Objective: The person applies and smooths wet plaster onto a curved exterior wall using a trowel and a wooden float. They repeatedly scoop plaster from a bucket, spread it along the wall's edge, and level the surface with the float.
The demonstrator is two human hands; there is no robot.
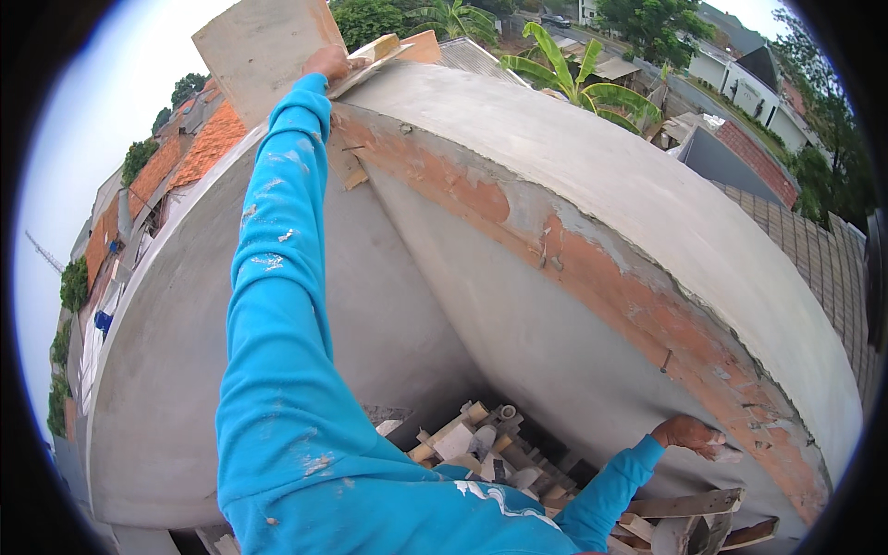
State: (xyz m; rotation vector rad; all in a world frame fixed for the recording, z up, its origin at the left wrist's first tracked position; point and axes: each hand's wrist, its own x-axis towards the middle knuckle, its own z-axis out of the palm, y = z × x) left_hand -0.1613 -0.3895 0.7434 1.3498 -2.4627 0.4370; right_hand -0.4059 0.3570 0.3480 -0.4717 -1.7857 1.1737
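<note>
My left arm, in a blue sleeve with plaster splashes, stretches up to the wall's far corner. There my left hand is closed where a wide plywood board meets a flat tool with a wooden block on it, like a plasterer's float. Which of them it grips is hidden. Low on the right, my right hand is against the inner face of the curved wall, fingers curled. A small pale patch shows by its fingertips; whether they hold it I cannot make out.
Bare brickwork with a nail runs below the rendered top. A small wood block sits under the corner. Scrap wood and rubble fill the hollow below, with loose planks near my right arm. Roofs and trees lie beyond.
</note>
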